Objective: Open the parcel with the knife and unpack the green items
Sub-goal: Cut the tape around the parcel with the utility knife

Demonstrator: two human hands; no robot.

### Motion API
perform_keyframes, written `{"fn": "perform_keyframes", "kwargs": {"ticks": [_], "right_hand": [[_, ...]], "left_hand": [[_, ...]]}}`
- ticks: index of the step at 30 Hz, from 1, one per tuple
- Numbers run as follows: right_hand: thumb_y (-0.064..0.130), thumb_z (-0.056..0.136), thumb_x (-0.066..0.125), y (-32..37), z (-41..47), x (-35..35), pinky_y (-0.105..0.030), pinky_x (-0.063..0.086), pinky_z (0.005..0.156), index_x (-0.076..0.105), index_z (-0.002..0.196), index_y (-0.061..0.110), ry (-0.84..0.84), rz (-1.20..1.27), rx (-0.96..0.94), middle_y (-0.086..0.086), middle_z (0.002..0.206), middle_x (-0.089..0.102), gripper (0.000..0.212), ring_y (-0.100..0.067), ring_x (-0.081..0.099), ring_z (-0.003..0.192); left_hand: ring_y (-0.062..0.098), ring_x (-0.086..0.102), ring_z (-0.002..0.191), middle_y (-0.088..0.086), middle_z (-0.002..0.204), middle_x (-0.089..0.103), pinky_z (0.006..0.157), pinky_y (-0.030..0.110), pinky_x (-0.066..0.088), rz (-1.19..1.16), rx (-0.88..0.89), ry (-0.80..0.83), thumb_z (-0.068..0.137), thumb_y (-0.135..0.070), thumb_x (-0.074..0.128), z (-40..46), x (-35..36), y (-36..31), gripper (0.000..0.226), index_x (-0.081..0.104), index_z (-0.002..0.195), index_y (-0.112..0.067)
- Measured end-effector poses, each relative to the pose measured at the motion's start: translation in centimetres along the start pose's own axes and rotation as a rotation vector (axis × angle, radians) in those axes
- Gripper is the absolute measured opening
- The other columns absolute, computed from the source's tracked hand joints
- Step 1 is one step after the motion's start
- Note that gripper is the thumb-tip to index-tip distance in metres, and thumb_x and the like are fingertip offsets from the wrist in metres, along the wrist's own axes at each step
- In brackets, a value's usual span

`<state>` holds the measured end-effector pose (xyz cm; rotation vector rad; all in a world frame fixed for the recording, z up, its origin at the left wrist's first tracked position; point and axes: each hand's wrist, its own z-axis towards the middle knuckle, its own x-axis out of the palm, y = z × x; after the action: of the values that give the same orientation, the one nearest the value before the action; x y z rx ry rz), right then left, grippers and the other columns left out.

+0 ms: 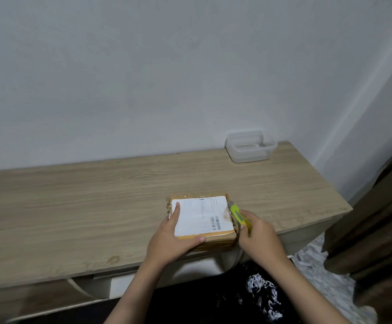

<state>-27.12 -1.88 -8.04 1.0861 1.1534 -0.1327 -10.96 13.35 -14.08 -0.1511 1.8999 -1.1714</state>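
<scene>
A small brown cardboard parcel (pixel 216 237) wrapped in tape, with a white shipping label on top, lies near the front edge of the wooden table (pixel 96 206). My left hand (pixel 171 239) presses on its left side, index finger on the label and thumb along the front edge. A yellow-green utility knife (pixel 238 215) is gripped in my right hand (pixel 259 232), its tip lying against the parcel's right top edge. No green items show; the parcel's flaps lie flat.
A clear plastic container (pixel 251 147) stands at the back right of the table against the white wall. A brown curtain (pixel 377 218) hangs at the right. Below the table edge lies dark black-and-white fabric (pixel 262 293).
</scene>
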Motion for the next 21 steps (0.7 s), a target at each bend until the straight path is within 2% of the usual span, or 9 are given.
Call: {"fn": "perform_keyframes", "kwargs": {"ticks": [4,9,15,21], "right_hand": [[0.01,0.084,0.046,1.5,0.8,-0.1,-0.037,0.05,0.072,0.054,0.124,0.018,0.038,-0.134,-0.009,-0.016,0.1,0.07,0.042,-0.036,0.063,0.095],[0.009,0.081,0.045,2.7,1.1,-0.4,-0.035,0.046,0.067,0.053,0.118,0.015,0.107,-0.257,0.002,-0.015,0.102,0.068,0.038,-0.036,0.061,0.097],[0.009,0.081,0.045,3.1,0.7,-0.6,-0.032,0.041,0.065,0.05,0.121,0.015,0.123,-0.334,-0.032,-0.016,0.104,0.067,0.041,-0.035,0.061,0.098],[0.009,0.078,0.047,3.5,1.0,-0.5,-0.031,0.039,0.062,0.052,0.107,0.013,0.145,-0.362,-0.03,-0.015,0.1,0.066,0.03,-0.036,0.061,0.094]], "left_hand": [[0.009,0.033,0.137,-0.011,0.15,0.034,0.106,0.034,0.038,-0.005,-0.03,-0.02,0.044,-0.08,0.066,0.0,0.3,0.1,0.119,0.006,0.143,-0.053],[0.009,0.036,0.134,-0.011,0.148,0.039,0.106,0.036,0.039,-0.028,-0.045,-0.047,0.041,-0.081,0.067,-0.1,0.6,0.2,0.119,0.007,0.141,-0.055],[0.01,0.043,0.129,-0.008,0.142,0.046,0.103,0.037,0.042,-0.046,-0.047,-0.07,0.041,-0.081,0.068,-0.2,0.6,0.1,0.118,0.014,0.142,-0.053],[0.01,0.04,0.132,-0.007,0.146,0.042,0.105,0.036,0.04,-0.047,-0.046,-0.063,0.04,-0.081,0.069,-0.1,0.5,0.0,0.121,0.015,0.143,-0.05]]}}
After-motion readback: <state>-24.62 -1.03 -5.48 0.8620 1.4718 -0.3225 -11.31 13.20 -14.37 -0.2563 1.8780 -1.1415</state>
